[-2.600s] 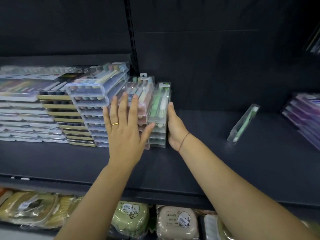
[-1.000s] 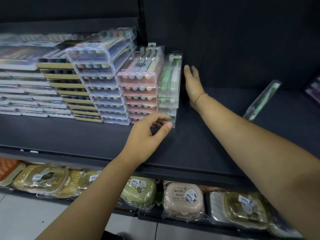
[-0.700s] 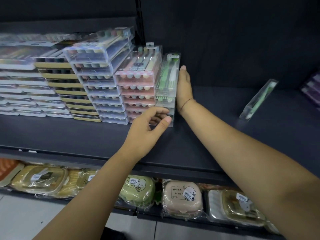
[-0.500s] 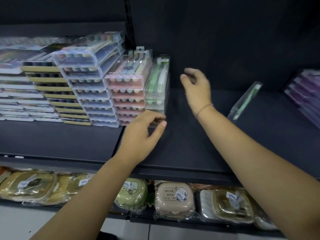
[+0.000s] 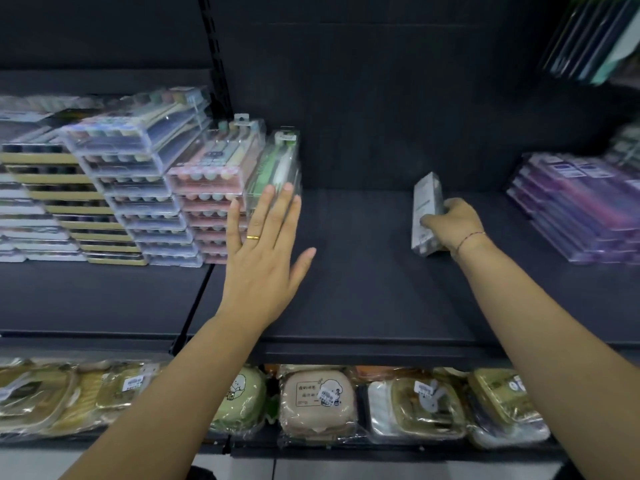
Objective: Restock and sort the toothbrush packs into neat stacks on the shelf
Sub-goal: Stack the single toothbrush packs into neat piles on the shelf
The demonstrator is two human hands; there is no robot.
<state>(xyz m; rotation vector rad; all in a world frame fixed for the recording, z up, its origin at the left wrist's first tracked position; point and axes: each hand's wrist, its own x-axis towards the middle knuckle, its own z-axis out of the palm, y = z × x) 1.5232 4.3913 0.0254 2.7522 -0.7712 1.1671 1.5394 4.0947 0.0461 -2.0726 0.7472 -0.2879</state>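
Left hand [image 5: 263, 247], 11 o'clock: fingers straight, flat against front of green-brush stack [image 5: 277, 164]. Right hand [image 5: 453, 223], 2 o'clock: fingers curled round one clear, greyish toothbrush pack [image 5: 425, 209], upright on dark shelf [image 5: 353, 289].

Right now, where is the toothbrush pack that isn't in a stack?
In the head view the toothbrush pack is right of centre at the dark shelf, gripped upright by the right hand, with the purple pack stack to its right.
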